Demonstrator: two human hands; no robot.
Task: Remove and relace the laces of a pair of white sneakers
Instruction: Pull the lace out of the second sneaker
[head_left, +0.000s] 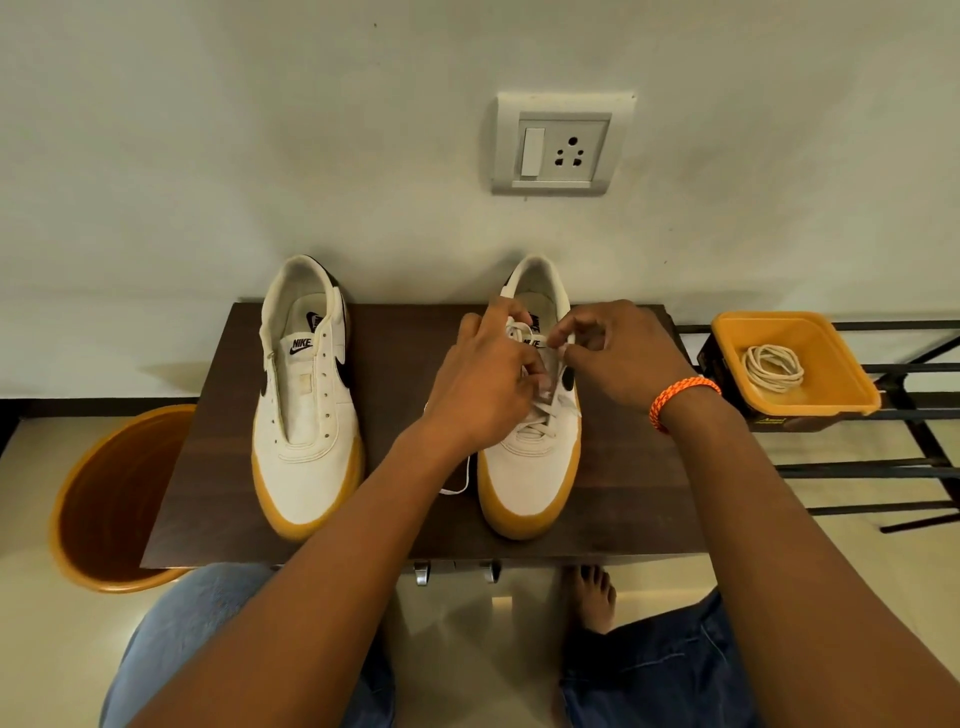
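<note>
My knees in blue jeans (208, 623) fill the bottom edge, cut off by the frame, and one bare foot (592, 603) shows between them on the pale floor. From there my forearms reach up to the right sneaker (524, 478).

My left hand (483, 384) curls over the shoe's tongue, fingers bent round the lace (540, 415); it covers most of the upper eyelets, so I cannot tell how far up the lacing runs. My right hand (618, 353), with an orange braided band (680, 397) at the wrist, pinches a strand of the same lace between thumb and forefinger just above the tongue label, which is half hidden. Crossed rows of lace show only below my left hand, near the toe. A loose end of lace (460, 486) trails from under my left wrist onto the table, beside the shoe.

The left sneaker (306, 415) stands well apart to the left, unlaced, its eyelets bare. Both shoes sit toes toward me on the dark wooden table (623, 493).

Right of the table, a coiled lace (774, 366) lies in an orange tray (831, 400) that rests on a dark box whose print is too small to read. An orange bin (98, 499) stands on the floor at the left, partly behind the table. A wall socket (563, 145) sits above.
</note>
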